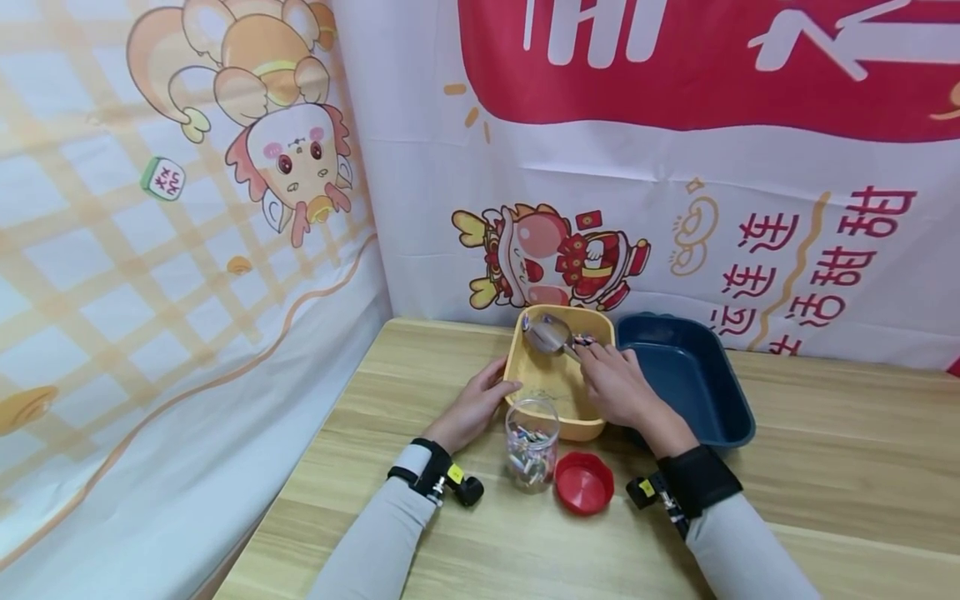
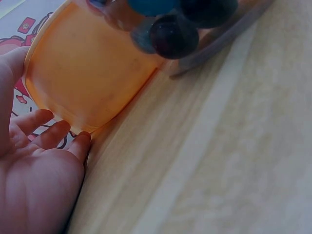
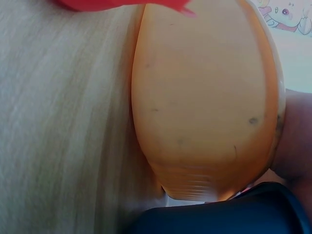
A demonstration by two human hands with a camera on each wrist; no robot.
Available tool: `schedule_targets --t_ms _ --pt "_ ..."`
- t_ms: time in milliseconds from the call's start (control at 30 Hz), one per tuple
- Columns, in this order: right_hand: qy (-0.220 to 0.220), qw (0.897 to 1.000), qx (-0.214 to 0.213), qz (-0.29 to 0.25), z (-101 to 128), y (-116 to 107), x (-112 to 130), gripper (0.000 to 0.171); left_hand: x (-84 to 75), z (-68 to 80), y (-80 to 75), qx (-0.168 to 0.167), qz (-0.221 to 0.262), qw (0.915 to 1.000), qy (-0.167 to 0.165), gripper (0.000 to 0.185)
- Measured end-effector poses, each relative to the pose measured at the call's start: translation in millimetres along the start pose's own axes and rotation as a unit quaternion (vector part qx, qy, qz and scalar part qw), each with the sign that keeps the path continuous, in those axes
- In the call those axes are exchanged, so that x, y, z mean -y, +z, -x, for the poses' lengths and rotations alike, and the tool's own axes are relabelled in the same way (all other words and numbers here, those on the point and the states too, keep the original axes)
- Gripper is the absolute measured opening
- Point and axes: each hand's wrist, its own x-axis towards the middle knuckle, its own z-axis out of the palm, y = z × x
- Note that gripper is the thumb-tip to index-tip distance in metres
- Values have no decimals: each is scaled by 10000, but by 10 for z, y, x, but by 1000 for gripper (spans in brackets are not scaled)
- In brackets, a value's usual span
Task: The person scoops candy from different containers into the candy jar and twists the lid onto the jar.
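In the head view my left hand (image 1: 477, 400) grips the left wall of a yellow plastic bin (image 1: 551, 379), thumb over its rim; the left wrist view shows the fingers (image 2: 57, 130) against the outside of the wall. My right hand (image 1: 617, 385) holds the handle of a shiny metal scoop (image 1: 547, 334), its bowl inside the bin near the far left corner. Small colourful pieces (image 1: 584, 339) lie at the bin's far end, partly hidden by that hand. A clear jar (image 1: 532, 454), partly filled with small multicoloured pieces, stands in front of the bin.
A red scalloped lid (image 1: 584, 483) lies right of the jar. Against the yellow bin's right side stands a dark blue bin (image 1: 693, 379). Printed cloth (image 1: 420, 167) hangs behind and left of the wooden table (image 1: 352, 467).
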Motion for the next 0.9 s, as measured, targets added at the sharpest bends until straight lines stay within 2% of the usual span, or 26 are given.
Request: schedule_targets --t_ms 400,700,900 --pt "1 9997 -9 -248 21 -23 0 43 -2 28 3 65 138 9998 111 70" --pt "-38 9998 174 -86 23 -30 -2 42 -15 23 19 28 152 9998 134 68" --pt "-95 9998 96 -122 26 -19 -15 40 -1 27 17 55 187 9997 127 67"
